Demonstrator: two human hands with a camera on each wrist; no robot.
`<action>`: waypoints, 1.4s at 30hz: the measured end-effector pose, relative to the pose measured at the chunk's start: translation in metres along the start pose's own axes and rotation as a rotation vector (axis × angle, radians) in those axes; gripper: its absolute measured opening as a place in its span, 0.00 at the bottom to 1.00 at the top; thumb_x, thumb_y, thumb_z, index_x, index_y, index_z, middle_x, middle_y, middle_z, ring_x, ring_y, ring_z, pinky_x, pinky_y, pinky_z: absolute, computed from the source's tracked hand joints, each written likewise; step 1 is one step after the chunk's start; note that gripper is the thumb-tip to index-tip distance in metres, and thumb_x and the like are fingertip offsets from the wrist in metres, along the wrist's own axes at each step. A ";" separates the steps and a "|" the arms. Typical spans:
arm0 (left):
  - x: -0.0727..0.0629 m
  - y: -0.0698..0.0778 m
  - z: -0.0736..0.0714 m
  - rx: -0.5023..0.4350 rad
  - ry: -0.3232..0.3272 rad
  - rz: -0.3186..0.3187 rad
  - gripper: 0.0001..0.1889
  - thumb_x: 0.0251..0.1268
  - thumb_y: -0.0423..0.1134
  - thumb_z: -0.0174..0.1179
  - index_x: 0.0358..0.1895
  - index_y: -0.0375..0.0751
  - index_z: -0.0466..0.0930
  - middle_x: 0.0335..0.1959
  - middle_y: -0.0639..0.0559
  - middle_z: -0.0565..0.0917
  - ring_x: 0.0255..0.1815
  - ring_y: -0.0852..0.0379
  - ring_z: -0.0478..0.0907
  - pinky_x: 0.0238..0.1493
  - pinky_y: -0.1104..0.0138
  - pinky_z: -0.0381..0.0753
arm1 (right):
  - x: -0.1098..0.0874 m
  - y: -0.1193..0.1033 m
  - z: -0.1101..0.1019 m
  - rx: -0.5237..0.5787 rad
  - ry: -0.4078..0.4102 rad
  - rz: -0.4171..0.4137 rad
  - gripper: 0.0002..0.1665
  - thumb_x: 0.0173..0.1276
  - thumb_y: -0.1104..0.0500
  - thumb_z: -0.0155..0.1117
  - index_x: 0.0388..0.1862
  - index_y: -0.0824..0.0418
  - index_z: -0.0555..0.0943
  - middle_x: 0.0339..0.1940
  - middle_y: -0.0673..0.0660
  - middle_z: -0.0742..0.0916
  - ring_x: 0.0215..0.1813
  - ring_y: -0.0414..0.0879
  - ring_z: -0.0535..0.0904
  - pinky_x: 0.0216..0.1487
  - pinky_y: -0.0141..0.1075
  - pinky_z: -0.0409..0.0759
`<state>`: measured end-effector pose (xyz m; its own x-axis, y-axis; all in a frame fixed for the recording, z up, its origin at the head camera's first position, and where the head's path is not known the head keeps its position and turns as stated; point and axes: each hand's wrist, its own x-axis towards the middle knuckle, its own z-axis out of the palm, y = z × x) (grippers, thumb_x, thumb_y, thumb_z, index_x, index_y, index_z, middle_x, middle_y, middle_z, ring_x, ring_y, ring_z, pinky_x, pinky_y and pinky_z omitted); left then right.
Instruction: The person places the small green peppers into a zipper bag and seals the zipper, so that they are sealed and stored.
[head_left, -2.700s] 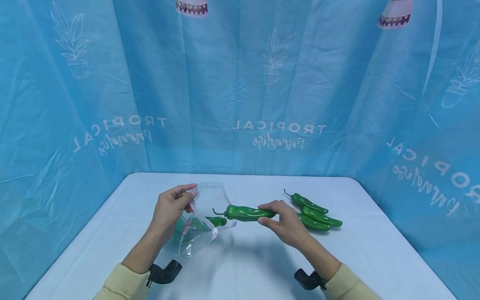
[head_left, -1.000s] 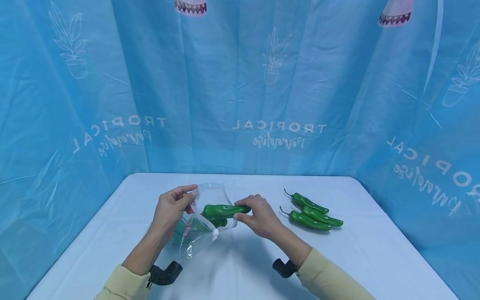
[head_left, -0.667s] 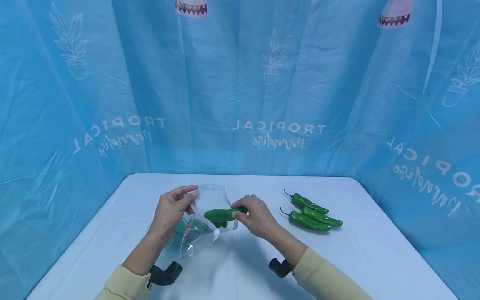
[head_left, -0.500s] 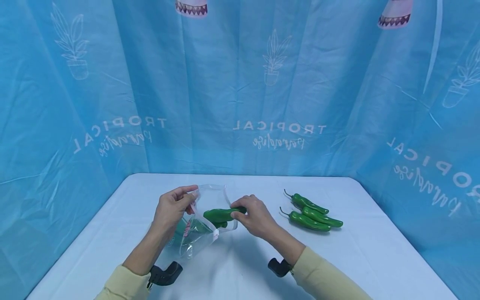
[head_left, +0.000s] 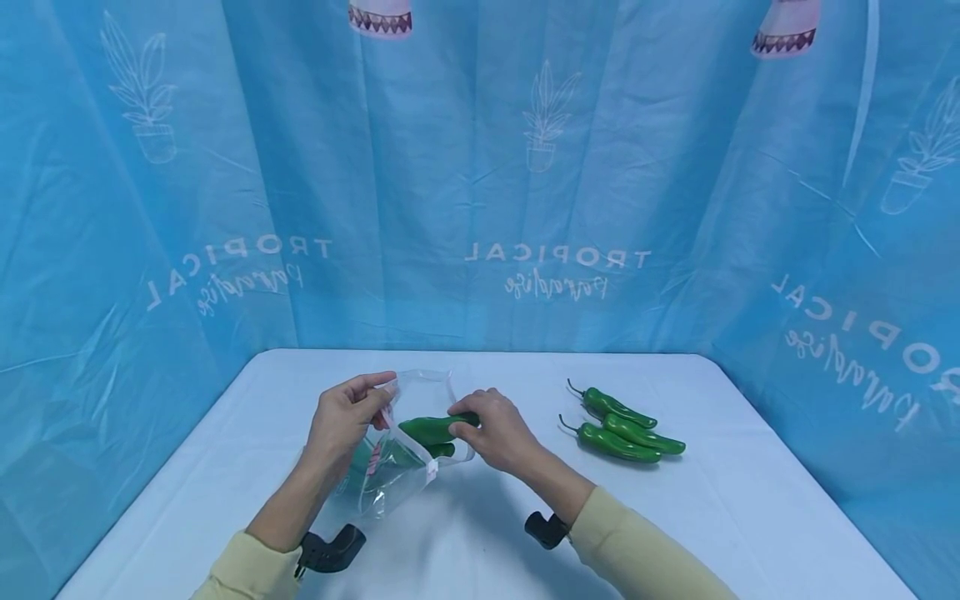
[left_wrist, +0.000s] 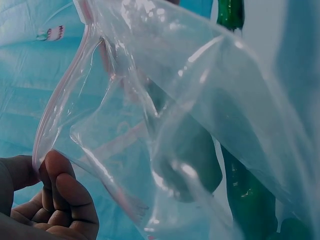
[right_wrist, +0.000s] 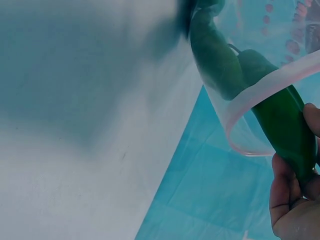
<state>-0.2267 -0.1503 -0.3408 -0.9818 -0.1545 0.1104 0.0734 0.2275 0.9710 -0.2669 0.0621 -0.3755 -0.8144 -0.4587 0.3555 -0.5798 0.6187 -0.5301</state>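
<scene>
My left hand (head_left: pixel 343 417) pinches the rim of a clear zip bag (head_left: pixel 390 487), keeping its mouth spread toward the right. Between thumb and fingers, my right hand (head_left: pixel 491 429) holds a green pepper (head_left: pixel 427 429) by its pointed end. The stem end of that pepper is inside the bag, as the right wrist view shows, where the held pepper (right_wrist: pixel 287 130) crosses the bag's rim (right_wrist: pixel 272 85). Another green pepper (right_wrist: pixel 215 60) lies within the bag beside it. In the left wrist view, the bag's film (left_wrist: pixel 125 100) blurs the peppers behind it.
Three more green peppers (head_left: pixel 618 442) lie in a group on the white table (head_left: pixel 495 542), to the right of my right hand. A blue printed curtain (head_left: pixel 480 208) surrounds the table's back and sides. Black cameras (head_left: pixel 330 550) sit on both wrists.
My right hand has moved left with the pepper, from outside the bag's mouth to partway inside. The left hand has stayed nearly still, holding the bag's rim.
</scene>
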 end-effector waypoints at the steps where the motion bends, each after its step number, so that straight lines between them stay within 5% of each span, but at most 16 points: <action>1: 0.000 0.000 0.000 -0.001 0.000 -0.001 0.18 0.67 0.42 0.56 0.57 0.41 0.77 0.25 0.57 0.78 0.25 0.61 0.74 0.35 0.69 0.77 | 0.001 -0.001 0.001 0.000 -0.003 0.003 0.14 0.64 0.54 0.63 0.48 0.57 0.83 0.43 0.51 0.86 0.42 0.42 0.74 0.39 0.28 0.75; 28: -0.001 0.000 0.002 0.003 0.010 -0.018 0.18 0.66 0.43 0.56 0.57 0.43 0.77 0.29 0.53 0.80 0.26 0.59 0.74 0.36 0.70 0.76 | 0.011 -0.012 0.025 0.088 0.033 0.099 0.12 0.63 0.56 0.65 0.46 0.54 0.83 0.41 0.49 0.86 0.42 0.40 0.79 0.39 0.26 0.76; 42: 0.000 -0.004 0.002 0.001 0.028 -0.009 0.17 0.67 0.41 0.55 0.57 0.42 0.77 0.32 0.49 0.81 0.26 0.60 0.74 0.33 0.71 0.77 | -0.007 0.003 0.011 0.144 0.076 0.072 0.15 0.62 0.54 0.65 0.48 0.54 0.82 0.44 0.50 0.85 0.46 0.43 0.79 0.48 0.40 0.80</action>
<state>-0.2269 -0.1493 -0.3454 -0.9771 -0.1836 0.1076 0.0643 0.2273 0.9717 -0.2630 0.0603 -0.3880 -0.8564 -0.3635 0.3666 -0.5148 0.5478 -0.6595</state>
